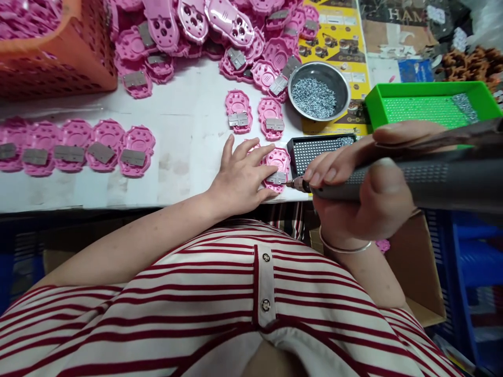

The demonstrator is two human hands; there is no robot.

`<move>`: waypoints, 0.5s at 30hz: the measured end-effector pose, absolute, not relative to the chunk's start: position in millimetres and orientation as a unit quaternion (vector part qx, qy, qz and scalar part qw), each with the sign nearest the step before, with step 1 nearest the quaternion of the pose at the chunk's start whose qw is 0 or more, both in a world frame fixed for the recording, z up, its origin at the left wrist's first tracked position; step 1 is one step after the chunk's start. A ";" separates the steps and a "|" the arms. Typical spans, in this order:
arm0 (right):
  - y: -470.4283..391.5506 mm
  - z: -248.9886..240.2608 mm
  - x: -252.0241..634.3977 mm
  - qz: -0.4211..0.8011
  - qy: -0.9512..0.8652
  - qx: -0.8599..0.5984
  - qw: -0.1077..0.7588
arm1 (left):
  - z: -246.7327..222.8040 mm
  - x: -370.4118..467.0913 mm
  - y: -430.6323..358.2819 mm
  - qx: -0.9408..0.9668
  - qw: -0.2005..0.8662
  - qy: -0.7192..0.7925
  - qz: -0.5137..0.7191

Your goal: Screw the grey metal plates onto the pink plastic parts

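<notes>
My left hand [243,180] lies on the white tabletop, its spread fingers and thumb holding a pink plastic casing [281,157] down at its left side. A grey metal plate [276,178] sits across the lower part of that casing. Another pink casing shows partly under my left fingers. My right hand [361,188] is wrapped round a dark electric screwdriver [424,180], held almost level. Its tip [290,184] meets the right edge of the metal plate; a screw there is too small to make out. Two more pink casings [238,111] with plates lie just beyond my left hand.
A black perforated tray [310,154] adjoins the casing. Behind it stand a metal bowl [293,97] of small screws and a green tray [424,90]. Several plated casings [106,137] line the left. Farther back are heaped pink casings [192,26] and an orange basket [90,52].
</notes>
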State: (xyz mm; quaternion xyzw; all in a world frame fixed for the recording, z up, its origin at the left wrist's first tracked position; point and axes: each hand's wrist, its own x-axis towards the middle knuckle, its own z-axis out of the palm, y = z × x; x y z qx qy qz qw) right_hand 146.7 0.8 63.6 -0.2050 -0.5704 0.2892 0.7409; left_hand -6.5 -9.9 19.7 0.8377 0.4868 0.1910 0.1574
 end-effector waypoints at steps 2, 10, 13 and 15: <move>1.2 54.4 147.0 0.317 -0.574 -0.237 0.717 | 20.2 -5.4 -10.1 0.838 0.157 0.488 0.188; 20.7 13.6 147.7 0.271 -0.573 -0.285 0.719 | 23.8 -4.0 -7.9 0.837 0.163 0.488 0.186; 21.7 12.4 146.3 0.284 -0.586 -0.295 0.699 | 23.7 -4.3 -7.1 0.837 0.167 0.487 0.184; 19.3 14.8 146.5 0.275 -0.586 -0.303 0.700 | 23.8 -4.3 -6.7 0.837 0.168 0.487 0.183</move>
